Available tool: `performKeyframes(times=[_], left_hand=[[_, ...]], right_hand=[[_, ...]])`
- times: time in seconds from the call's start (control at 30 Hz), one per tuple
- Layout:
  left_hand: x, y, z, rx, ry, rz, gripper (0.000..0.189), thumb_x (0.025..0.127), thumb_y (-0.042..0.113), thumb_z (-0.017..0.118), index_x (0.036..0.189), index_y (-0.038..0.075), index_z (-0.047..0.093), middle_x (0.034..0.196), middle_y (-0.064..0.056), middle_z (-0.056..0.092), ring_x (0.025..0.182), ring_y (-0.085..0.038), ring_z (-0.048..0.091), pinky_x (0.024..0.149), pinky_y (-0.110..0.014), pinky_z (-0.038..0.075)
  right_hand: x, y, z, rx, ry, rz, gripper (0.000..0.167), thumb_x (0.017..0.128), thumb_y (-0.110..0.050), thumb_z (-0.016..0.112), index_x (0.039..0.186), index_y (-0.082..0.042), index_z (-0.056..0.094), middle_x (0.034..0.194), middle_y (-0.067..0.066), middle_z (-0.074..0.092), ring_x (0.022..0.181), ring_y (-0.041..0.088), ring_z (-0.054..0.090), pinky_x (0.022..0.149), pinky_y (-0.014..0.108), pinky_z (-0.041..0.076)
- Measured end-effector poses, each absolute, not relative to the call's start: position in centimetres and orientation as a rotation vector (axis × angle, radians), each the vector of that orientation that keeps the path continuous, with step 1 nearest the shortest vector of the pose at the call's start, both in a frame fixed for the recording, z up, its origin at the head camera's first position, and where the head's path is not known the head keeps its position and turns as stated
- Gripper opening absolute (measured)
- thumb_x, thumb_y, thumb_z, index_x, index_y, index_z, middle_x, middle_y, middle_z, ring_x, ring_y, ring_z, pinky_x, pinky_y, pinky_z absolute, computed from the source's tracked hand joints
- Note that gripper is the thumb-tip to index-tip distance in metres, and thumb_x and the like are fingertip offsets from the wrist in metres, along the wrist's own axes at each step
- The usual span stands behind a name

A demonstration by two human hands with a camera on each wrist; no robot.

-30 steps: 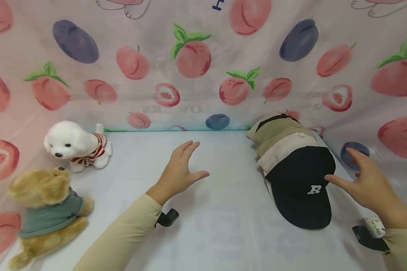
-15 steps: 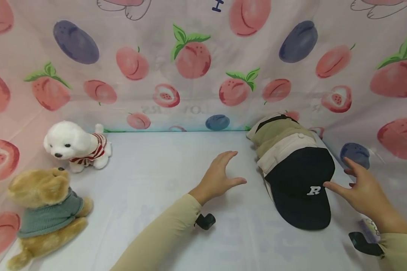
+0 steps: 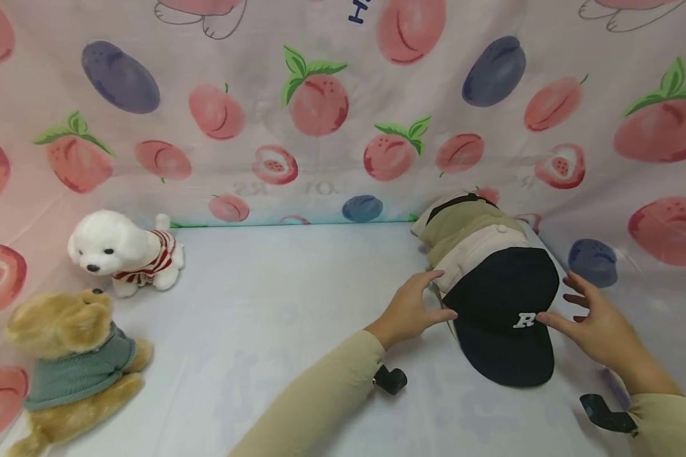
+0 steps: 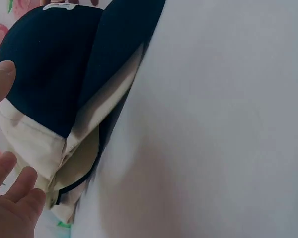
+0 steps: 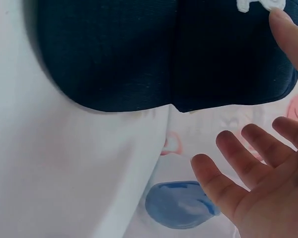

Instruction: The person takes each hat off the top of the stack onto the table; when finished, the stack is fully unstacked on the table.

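A black baseball cap (image 3: 500, 298) with a white letter R lies at the front of a row of nested caps, its brim toward me. Behind it come a cream cap (image 3: 474, 249) and an olive cap (image 3: 463, 222). My left hand (image 3: 414, 309) is at the row's left side, thumb tip at the black cap's edge and fingers spread beside the cream one. On the other side, my right hand (image 3: 597, 327) has its thumb by the letter R, with its fingers extended along the cap's right side. In the right wrist view those fingers (image 5: 243, 168) stand apart from the cap.
At the left of the white table (image 3: 297, 285) stand a white plush dog (image 3: 126, 251) in a striped shirt and a tan plush dog (image 3: 77, 362) in a green shirt. A fruit-printed curtain (image 3: 320, 158) hangs behind the table and along its sides.
My left hand has travelled right across the table to the left side of the caps. The right hand has shifted slightly down and left. The caps stay where they were.
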State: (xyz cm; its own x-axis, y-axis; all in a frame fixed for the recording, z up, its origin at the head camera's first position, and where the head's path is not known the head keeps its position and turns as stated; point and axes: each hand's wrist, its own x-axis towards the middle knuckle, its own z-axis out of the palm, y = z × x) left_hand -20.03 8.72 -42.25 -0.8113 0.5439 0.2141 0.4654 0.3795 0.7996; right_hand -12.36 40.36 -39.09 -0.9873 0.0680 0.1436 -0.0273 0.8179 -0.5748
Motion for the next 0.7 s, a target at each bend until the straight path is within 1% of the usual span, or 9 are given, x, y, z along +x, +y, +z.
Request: performKeyframes(times=[0.07,0.13,0.2,0.23,0.27,0.47,0.5,0.63,0.7], left_hand=[[-20.0,9.3,-42.4,0.902,2.516,1.467,0.074,0.087,0.028,0.081,0.150,0.011,0.045,0.146,-0.004,0.050,0.129,-0.016,0.049,0.106,-0.026,0.037],[-20.0,9.9,-42.6,0.890,2.500,1.489,0.073,0.087,0.027,0.082,0.148,0.011,0.046,0.144,-0.003,0.052,0.124,-0.017,0.052,0.104,-0.024,0.039],[-20.0,10.3,-42.7,0.888,2.492,1.494,0.072,0.086,0.027,0.082,0.148,0.010,0.047,0.142,-0.003,0.053,0.120,-0.016,0.053,0.101,-0.023,0.040],[-20.0,10.5,-42.8,0.891,2.491,1.492,0.072,0.086,0.026,0.082,0.147,0.010,0.048,0.142,-0.003,0.053,0.120,-0.015,0.053,0.101,-0.023,0.040],[-19.9,10.6,-42.8,0.896,2.493,1.486,0.071,0.086,0.026,0.082,0.147,0.010,0.048,0.142,-0.003,0.054,0.120,-0.014,0.053,0.101,-0.022,0.040],[-20.0,11.1,-43.3,0.896,2.485,1.460,0.070,0.087,0.025,0.081,0.146,0.007,0.048,0.140,-0.005,0.055,0.123,-0.012,0.053,0.104,-0.021,0.038],[-19.9,11.2,-43.3,0.896,2.484,1.454,0.069,0.087,0.025,0.081,0.146,0.007,0.049,0.140,-0.005,0.055,0.123,-0.012,0.053,0.104,-0.021,0.038],[-20.0,11.4,-43.1,0.905,2.477,1.428,0.068,0.088,0.026,0.080,0.146,0.007,0.049,0.144,-0.004,0.053,0.126,-0.012,0.052,0.105,-0.019,0.036],[-20.0,11.6,-42.7,0.904,2.466,1.420,0.068,0.089,0.027,0.079,0.147,0.008,0.048,0.146,-0.003,0.051,0.129,-0.011,0.050,0.106,-0.020,0.035]], right_hand=[[-12.4,40.5,-39.3,-0.012,-2.832,0.918,0.106,0.086,-0.031,0.081,0.156,0.007,0.012,0.149,0.036,0.033,0.117,0.058,0.047,0.080,0.014,0.048],[-12.5,40.5,-39.5,0.009,-2.819,0.948,0.105,0.086,-0.028,0.082,0.156,0.008,0.012,0.146,0.038,0.036,0.116,0.059,0.048,0.068,0.002,0.035],[-12.6,40.6,-39.8,0.032,-2.812,0.978,0.103,0.086,-0.025,0.082,0.155,0.009,0.012,0.144,0.040,0.037,0.115,0.059,0.048,0.069,0.003,0.035],[-12.6,40.6,-39.8,0.043,-2.816,0.983,0.103,0.087,-0.024,0.081,0.155,0.009,0.012,0.143,0.041,0.038,0.114,0.059,0.048,0.069,0.003,0.035],[-12.6,40.6,-39.9,0.056,-2.821,0.985,0.103,0.087,-0.023,0.081,0.155,0.010,0.012,0.142,0.042,0.038,0.114,0.059,0.048,0.071,0.006,0.041],[-12.7,40.5,-40.1,0.120,-2.828,0.983,0.099,0.084,-0.019,0.084,0.153,0.011,0.019,0.135,0.043,0.045,0.108,0.051,0.056,0.071,0.009,0.045],[-12.7,40.5,-40.2,0.120,-2.823,0.989,0.098,0.083,-0.019,0.084,0.153,0.010,0.021,0.134,0.043,0.045,0.107,0.050,0.056,0.070,0.005,0.040],[-12.6,40.3,-40.3,0.101,-2.820,1.003,0.095,0.084,-0.021,0.083,0.153,0.009,0.024,0.135,0.041,0.045,0.107,0.050,0.056,0.070,0.004,0.038],[-12.5,40.2,-40.4,0.099,-2.816,1.005,0.093,0.084,-0.021,0.083,0.152,0.009,0.026,0.135,0.041,0.045,0.108,0.054,0.054,0.069,0.004,0.039]])
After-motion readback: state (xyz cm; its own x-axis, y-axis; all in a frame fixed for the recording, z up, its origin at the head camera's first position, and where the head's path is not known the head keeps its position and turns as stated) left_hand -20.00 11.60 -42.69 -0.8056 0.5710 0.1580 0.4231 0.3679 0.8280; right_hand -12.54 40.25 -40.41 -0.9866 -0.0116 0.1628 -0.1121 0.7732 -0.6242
